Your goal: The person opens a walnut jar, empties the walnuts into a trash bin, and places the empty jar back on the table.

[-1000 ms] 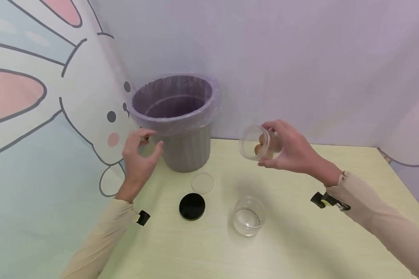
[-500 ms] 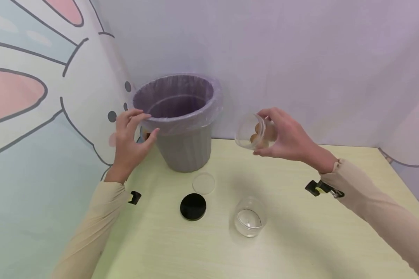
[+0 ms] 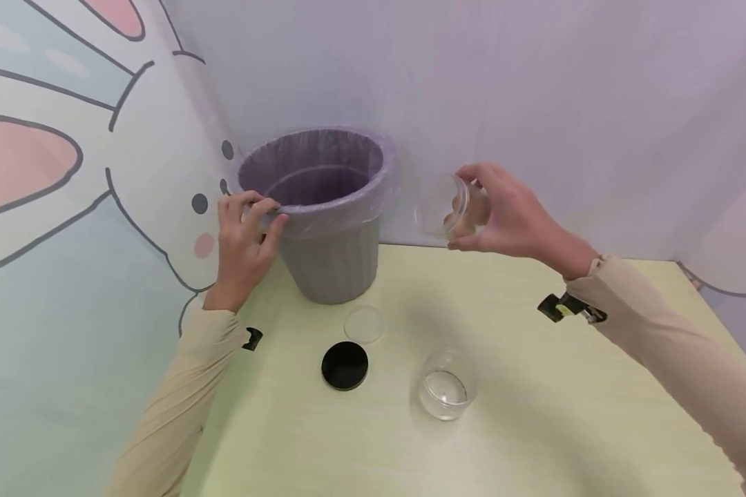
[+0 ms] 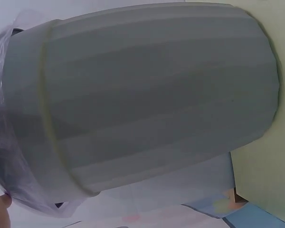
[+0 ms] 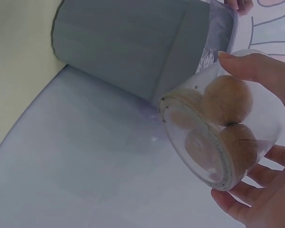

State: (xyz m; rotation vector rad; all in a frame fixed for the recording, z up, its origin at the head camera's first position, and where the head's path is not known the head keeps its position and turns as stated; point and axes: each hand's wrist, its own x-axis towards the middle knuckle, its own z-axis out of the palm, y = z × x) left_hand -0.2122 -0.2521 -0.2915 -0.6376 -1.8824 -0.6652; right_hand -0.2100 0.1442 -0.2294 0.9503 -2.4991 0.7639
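My left hand is at the near-left rim of a grey trash bin, its fingers and thumb gripping the edge of the purple plastic liner. Only a bit of a finger shows in the left wrist view, against the liner. With my right hand I hold a clear jar tipped on its side, right of the bin and above the table. Several round brown balls lie inside it; one has a crack. The jar's mouth points left toward the bin.
A second clear jar stands upright on the pale table. To its left lie a black round lid and a clear disc. The bin stands close to the back wall and the rabbit-patterned wall.
My left hand has risen from in front of the bin onto its rim and taken hold there. My right hand has raised the tipped jar, with a slight shift left.
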